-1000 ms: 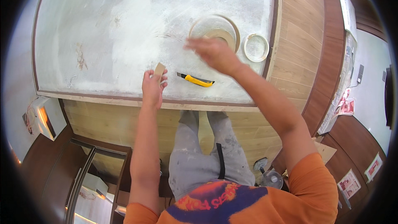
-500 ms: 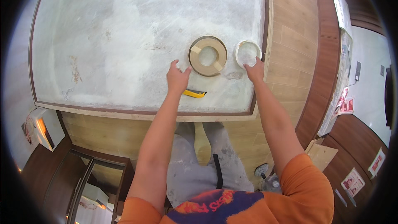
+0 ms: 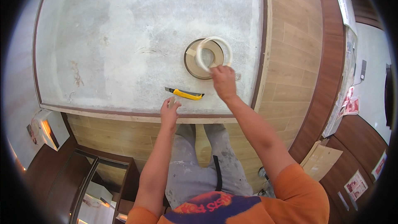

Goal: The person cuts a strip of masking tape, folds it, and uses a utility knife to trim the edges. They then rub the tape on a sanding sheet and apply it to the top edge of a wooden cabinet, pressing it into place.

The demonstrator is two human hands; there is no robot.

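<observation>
My right hand (image 3: 224, 84) is closed on the lower edge of a white ring-shaped roll (image 3: 226, 46), tilted over a flat brown roll (image 3: 190, 64). That brown roll, crossed by two beige tape strips, lies on the whitish tabletop (image 3: 124, 54). Between the thumb and fingers of my left hand (image 3: 168, 115) is a small flat greyish piece (image 3: 171, 102), too small to name more exactly. Just beyond that hand lies a yellow utility knife (image 3: 187, 94), its dark blade showing and pointing left.
A dark trim with a pale wooden edge (image 3: 137, 116) borders the tabletop. Wood-look floor (image 3: 290, 58) runs along the right. Brown cabinets (image 3: 331, 54) and a cardboard piece (image 3: 323, 159) stand farther right. A small rectangular patch (image 3: 238, 76) shows beside my right hand.
My right hand has lifted the white roll and brought it left over the brown one. My left hand has drawn back toward the near edge and now pinches the greyish piece.
</observation>
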